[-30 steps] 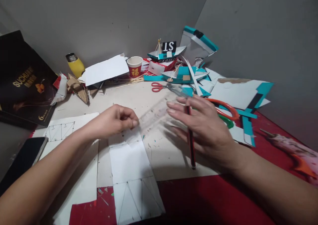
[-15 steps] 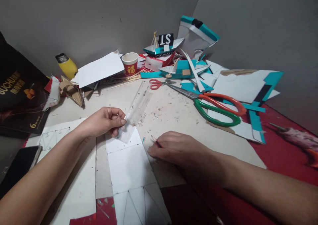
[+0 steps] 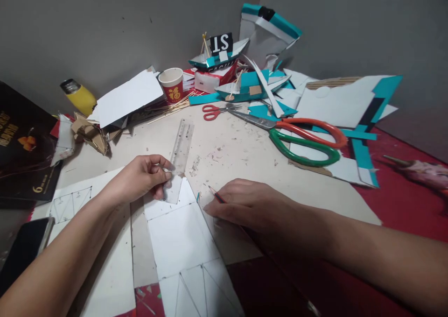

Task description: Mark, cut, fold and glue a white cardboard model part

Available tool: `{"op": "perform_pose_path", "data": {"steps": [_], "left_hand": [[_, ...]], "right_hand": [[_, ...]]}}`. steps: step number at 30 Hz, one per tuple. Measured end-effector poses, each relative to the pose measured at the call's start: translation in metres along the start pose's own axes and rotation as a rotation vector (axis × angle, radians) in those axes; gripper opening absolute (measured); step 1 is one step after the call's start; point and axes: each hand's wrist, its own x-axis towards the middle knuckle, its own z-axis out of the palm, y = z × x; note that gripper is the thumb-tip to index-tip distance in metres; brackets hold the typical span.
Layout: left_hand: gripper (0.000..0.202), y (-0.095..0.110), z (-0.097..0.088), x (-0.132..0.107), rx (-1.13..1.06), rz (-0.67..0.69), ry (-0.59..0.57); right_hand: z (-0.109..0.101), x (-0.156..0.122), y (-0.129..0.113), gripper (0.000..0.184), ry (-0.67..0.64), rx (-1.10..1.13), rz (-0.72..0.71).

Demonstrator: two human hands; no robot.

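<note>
My left hand [image 3: 149,177] pinches the edge of a clear plastic ruler [image 3: 181,151], whose near end overlaps the top of a white card strip [image 3: 178,237]. Pencil lines cross the strip, with slanting lines toward its near end. To the strip's right, my right hand [image 3: 241,198] rests low over the board, fingers curled round a pencil [image 3: 217,194]. The pencil's sharpened tip points up and left, short of the ruler. A larger white sheet [image 3: 112,256] with a drawn zigzag pattern lies partly under my left forearm.
Large scissors [image 3: 304,142] and small red scissors [image 3: 211,112] lie behind my right hand. Cardboard boats [image 3: 252,90], a paper cup [image 3: 171,86] and a yellow bottle [image 3: 79,97] stand at the back. A phone [image 3: 26,249] and a dark box [image 3: 24,144] are at left.
The ruler has turned slightly more upright in my left hand. My right hand keeps its hold on the pencil beside the strip. The camera view has shifted a little.
</note>
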Motion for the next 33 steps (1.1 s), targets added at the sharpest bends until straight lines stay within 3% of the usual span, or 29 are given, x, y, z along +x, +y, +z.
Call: {"op": "perform_pose_path", "data": {"steps": [16,33], "left_hand": [[0.013,-0.0018,0.0035,-0.0005,0.000,-0.025,0.031],[0.017,-0.0019,-0.0010,-0.0018,-0.028,0.024,0.043]], "right_hand": [[0.0020,-0.0010,0.0007,0.025,0.080,-0.010,-0.020],[0.0019,0.0015,-0.0053,0.028,0.020,0.060,-0.008]]}}
